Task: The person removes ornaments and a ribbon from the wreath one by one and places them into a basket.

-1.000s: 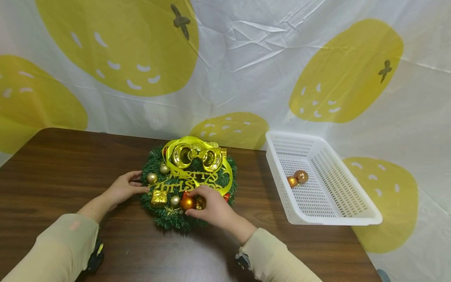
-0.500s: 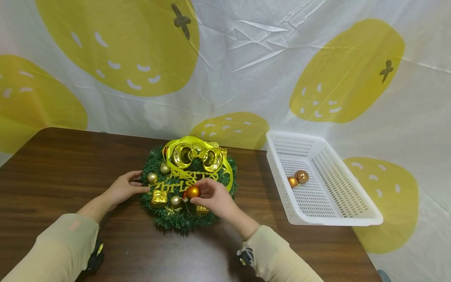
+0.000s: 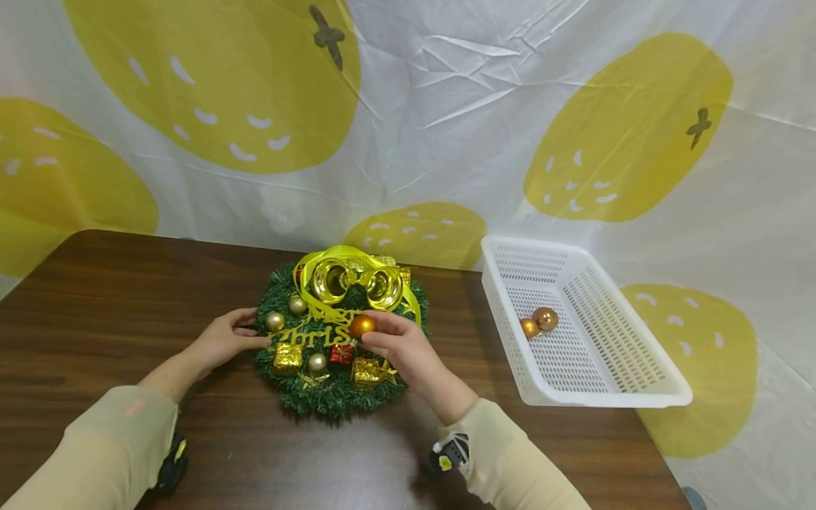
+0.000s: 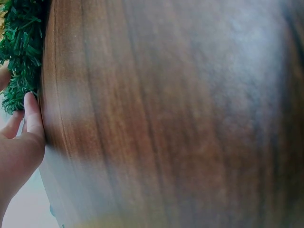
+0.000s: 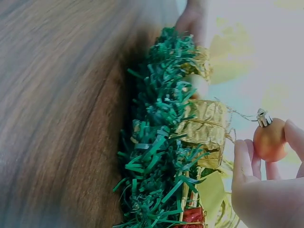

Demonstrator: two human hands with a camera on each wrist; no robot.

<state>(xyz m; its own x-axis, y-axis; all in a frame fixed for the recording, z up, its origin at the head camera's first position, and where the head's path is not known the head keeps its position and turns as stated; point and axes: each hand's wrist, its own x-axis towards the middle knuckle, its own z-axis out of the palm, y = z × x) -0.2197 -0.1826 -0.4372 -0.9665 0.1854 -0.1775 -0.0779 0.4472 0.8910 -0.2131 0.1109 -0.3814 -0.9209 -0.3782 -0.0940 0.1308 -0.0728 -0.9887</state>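
Your right hand (image 3: 408,347) pinches orange bauble (image 3: 362,325) just above wreath (image 3: 331,393) on counter (image 3: 95,297). Your left hand (image 3: 223,340), fingers relaxed, rests against wreath's left edge. Basket (image 3: 637,397) stands well right.

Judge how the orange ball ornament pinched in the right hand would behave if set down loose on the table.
The orange ball ornament is round and glossy, so it would probably roll on the smooth wooden table. The right hand lifts it with fingertips alone, so it is likely light. Its shiny skin may be slippery, and its small metal cap with thin wire looks delicate.
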